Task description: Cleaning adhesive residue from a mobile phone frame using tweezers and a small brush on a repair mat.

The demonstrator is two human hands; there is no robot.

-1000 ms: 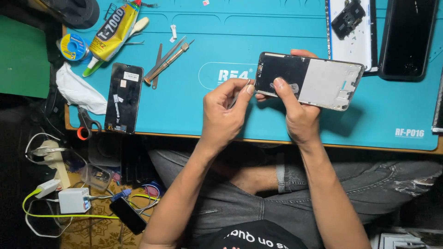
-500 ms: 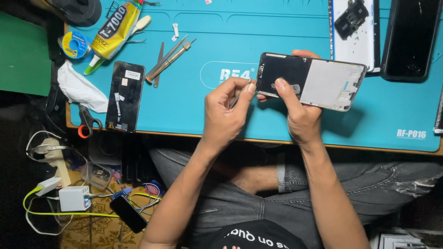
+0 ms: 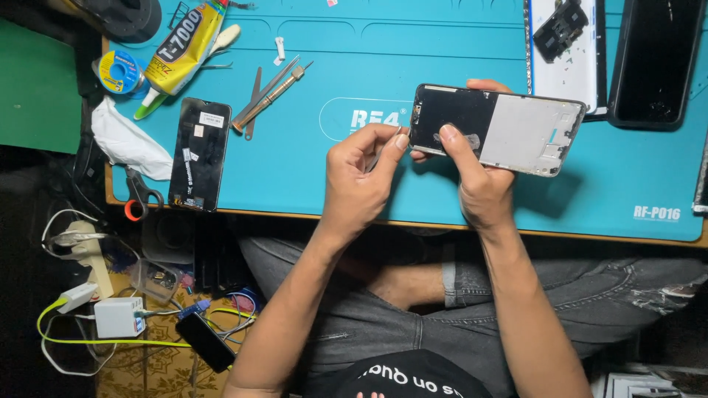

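Two hands work together above the teal mat [image 3: 354, 184] on the table: the right hand [image 3: 479, 184] grips a phone frame [image 3: 501, 129] from below, thumb pressed on its dark half, keeping it raised and steady. The left hand [image 3: 358, 177] pinches a thin tool [image 3: 385, 151] at the frame's near corner. A screwdriver [image 3: 269, 96], a glue tube [image 3: 181, 48] and a dark phone screen [image 3: 199, 153] lie apart to the left, within easy reach.

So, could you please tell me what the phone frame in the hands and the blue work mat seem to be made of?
The phone frame, held by the right hand, looks like matte grey metal, with a dark, perhaps plastic, panel at one end. The blue work mat seems soft silicone or rubber: dull, with moulded recesses.
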